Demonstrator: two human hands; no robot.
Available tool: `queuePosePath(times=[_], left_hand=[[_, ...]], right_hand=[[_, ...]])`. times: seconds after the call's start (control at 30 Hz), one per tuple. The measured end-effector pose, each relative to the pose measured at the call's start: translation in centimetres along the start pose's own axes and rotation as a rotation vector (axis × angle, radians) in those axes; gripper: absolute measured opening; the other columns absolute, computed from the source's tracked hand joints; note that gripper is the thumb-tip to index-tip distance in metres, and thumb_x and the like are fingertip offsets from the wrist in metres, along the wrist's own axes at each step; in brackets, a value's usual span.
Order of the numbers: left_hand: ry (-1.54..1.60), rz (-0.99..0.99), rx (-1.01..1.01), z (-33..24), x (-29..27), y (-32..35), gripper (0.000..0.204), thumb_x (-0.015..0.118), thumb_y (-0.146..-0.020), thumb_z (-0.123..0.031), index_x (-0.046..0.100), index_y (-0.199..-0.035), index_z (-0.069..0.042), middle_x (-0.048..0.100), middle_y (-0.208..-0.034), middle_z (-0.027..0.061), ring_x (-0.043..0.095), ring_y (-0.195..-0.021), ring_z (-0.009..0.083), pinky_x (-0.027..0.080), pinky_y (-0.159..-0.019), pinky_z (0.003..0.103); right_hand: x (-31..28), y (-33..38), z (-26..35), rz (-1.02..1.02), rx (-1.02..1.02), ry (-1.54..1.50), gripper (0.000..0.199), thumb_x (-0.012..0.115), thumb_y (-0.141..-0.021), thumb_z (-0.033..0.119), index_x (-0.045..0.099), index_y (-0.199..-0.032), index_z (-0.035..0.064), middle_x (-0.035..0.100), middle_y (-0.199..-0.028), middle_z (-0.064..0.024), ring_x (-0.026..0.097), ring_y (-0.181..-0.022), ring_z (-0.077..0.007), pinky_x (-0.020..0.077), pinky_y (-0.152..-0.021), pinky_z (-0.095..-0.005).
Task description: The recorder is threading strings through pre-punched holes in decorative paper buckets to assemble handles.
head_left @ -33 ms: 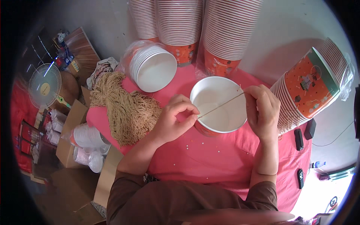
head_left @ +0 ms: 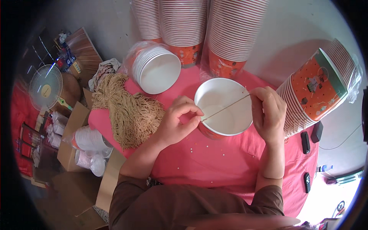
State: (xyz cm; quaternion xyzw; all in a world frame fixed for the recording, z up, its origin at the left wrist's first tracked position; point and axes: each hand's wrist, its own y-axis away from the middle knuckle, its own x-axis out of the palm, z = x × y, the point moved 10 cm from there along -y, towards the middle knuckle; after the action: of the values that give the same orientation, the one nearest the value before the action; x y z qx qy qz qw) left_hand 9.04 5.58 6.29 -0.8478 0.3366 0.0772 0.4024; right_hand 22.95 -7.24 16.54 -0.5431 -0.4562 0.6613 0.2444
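1. Left hand (head_left: 177, 122) pinched shut on one end of a thin string (head_left: 225, 107), thumb and forefinger pressed together at the near-left rim of the paper bucket.
2. Right hand (head_left: 269, 113) curled closed on the other end of the string, at the bucket's right rim.
3. String runs taut and straight between both hands, across the open mouth of the bucket.
4. Paper bucket (head_left: 226, 115): white inside, orange outside, upright on the pink tablecloth (head_left: 214, 165), sitting between the two hands. Looks empty inside.
5. Pile of tan strings (head_left: 128, 107) just left of the left hand, on the cloth's edge.
6. Sleeve of nested white buckets (head_left: 157, 71) lying on its side, beyond the left hand, mouth facing the camera.
7. Tall upright bucket stacks (head_left: 207, 30) beyond both hands, against the wall.
8. Tilted stack of orange buckets (head_left: 314, 90) just right of the right hand.
9. Two dark remote-like objects (head_left: 310, 138) right of the right forearm.
10. Cardboard boxes (head_left: 73, 134) with bagged white lids, far left of the left arm; a fan (head_left: 45, 87) beyond them.
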Motion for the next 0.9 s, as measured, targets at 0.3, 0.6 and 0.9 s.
queuePosePath(times=[0.3,0.6,0.9], left_hand=[[0.002,0.047,0.011,-0.9,0.6,0.0,0.012,0.073,-0.078,0.001,0.069,-0.090,-0.002,0.063,-0.087,0.0064,0.061,-0.085,0.0191,0.047,-0.076,0.031],[-0.006,0.035,-0.005,-1.0,0.4,0.1,0.010,0.074,-0.078,0.000,0.067,-0.085,-0.003,0.063,-0.085,0.0057,0.061,-0.083,0.0200,0.047,-0.075,0.031],[-0.070,0.084,0.061,-1.4,0.5,0.0,0.011,0.075,-0.078,-0.004,0.067,-0.084,-0.005,0.057,-0.085,0.0046,0.055,-0.081,0.0203,0.047,-0.069,0.032]], right_hand=[[0.4,-0.1,0.1,0.006,0.016,-0.048,0.021,0.068,-0.077,-0.008,0.057,-0.092,0.0006,0.054,-0.068,-0.0097,0.056,-0.057,-0.0274,0.0433,-0.050,-0.0371],[0.0,0.1,0.0,-0.016,-0.020,0.014,0.023,0.068,-0.078,-0.007,0.055,-0.095,0.0009,0.054,-0.070,-0.0102,0.056,-0.057,-0.0287,0.0438,-0.051,-0.0385],[0.4,0.1,-1.0,-0.009,0.017,0.039,0.022,0.067,-0.078,-0.006,0.055,-0.094,0.0014,0.053,-0.069,-0.0104,0.056,-0.057,-0.0286,0.0432,-0.051,-0.0384]])
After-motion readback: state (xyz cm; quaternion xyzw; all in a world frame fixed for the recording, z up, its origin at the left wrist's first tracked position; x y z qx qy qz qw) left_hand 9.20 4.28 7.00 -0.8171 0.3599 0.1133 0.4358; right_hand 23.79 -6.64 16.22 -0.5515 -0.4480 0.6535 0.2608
